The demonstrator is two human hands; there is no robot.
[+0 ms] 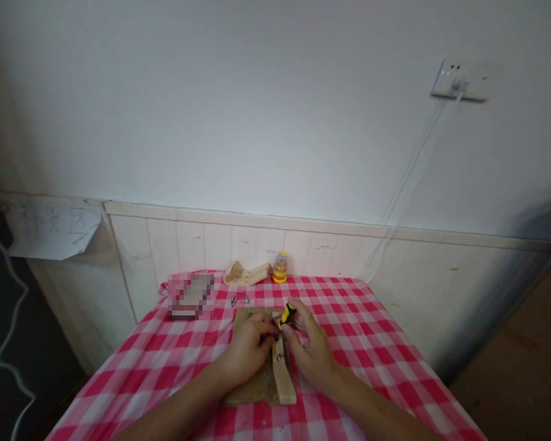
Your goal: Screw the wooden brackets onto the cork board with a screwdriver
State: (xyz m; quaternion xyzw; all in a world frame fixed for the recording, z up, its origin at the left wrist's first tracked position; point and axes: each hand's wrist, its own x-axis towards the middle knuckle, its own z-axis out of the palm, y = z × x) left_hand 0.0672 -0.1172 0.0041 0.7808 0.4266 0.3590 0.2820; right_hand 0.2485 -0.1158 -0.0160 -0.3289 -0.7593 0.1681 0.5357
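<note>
My right hand (314,352) is closed round a short yellow-and-black screwdriver (288,313), tilted with its lower end toward a pale wooden strip (283,378). My left hand (247,348) is beside the strip's upper part, its fingers pinched together close to the screwdriver's lower end. Whatever lies between those left fingertips is hidden. A small dark metal fitting or screw (280,358) shows on the strip below both hands. Under the strip lies a worn brown board (250,392).
A red-and-white checked cloth (371,373) covers the table. Toward the wall stand an angled wooden piece (245,274) and a cone-shaped yellow-capped container (280,268). Small metal parts (241,299) lie nearer. A blurred-out flat object (193,296) is at left.
</note>
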